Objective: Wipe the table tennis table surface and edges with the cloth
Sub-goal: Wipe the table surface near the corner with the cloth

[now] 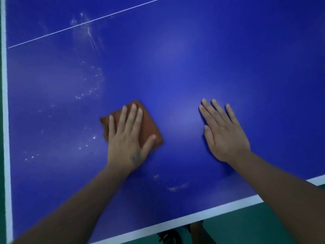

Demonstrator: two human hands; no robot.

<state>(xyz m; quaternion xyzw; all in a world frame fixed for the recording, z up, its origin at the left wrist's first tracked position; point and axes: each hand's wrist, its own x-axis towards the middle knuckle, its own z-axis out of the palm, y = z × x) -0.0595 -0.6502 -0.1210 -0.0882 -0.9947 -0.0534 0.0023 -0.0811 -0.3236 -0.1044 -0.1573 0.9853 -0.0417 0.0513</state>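
1. My left hand lies flat on the brown cloth, with the fingers straight and a little spread. It presses the cloth down and does not grip it.
2. The cloth is a folded square piece, and it lies directly under my left palm and fingers. Its far corner shows beyond my fingertips, its right part shows between my index finger and thumb, and a small part shows to the left of my little finger.
3. My thumb points to the right, and its tip rests on the cloth near the right corner.
4. The cloth lies on the blue table tennis table, in the near half of the visible surface, left of the middle and well apart from both white edges.
5. My right hand rests flat on the bare blue surface to the right of the cloth. Its fingers are straight and close together, and it holds nothing. It does not touch the cloth; a strip of bare table is between them.
6. White specks and smears are on the surface left of the cloth and further away from me, near the thin white centre line. One more smear is near me, between my forearms.
7. The white edge band runs along the near side, and another runs along the left side.
8. Below the near edge I see the green floor and a dark shoe.
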